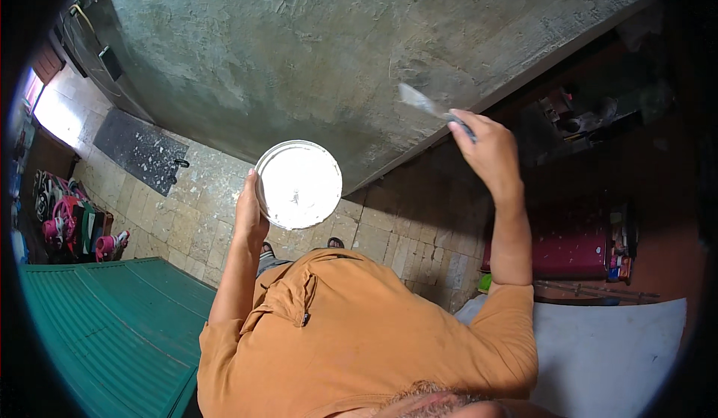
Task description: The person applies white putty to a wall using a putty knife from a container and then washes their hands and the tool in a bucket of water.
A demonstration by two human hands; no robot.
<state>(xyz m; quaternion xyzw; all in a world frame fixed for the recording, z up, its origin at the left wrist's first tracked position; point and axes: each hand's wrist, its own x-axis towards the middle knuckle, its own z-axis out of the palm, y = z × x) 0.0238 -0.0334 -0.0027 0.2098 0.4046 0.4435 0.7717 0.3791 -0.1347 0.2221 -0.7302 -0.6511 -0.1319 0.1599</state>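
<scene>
The right hand (490, 149) is raised, its grip clenched on the dark handle of a putty knife (428, 107). The knife's long axis runs diagonally, blade pointing up and left, with the blade tip against the grey plastered wall (314, 51). The left hand (249, 210) grasps the rim of a round white pan (298, 184), held in the air below and left of the knife, its open face turned toward the camera and coated in white material. The stone-tiled floor (187, 209) lies below, with a green corrugated sheet (105, 328) at lower left.
</scene>
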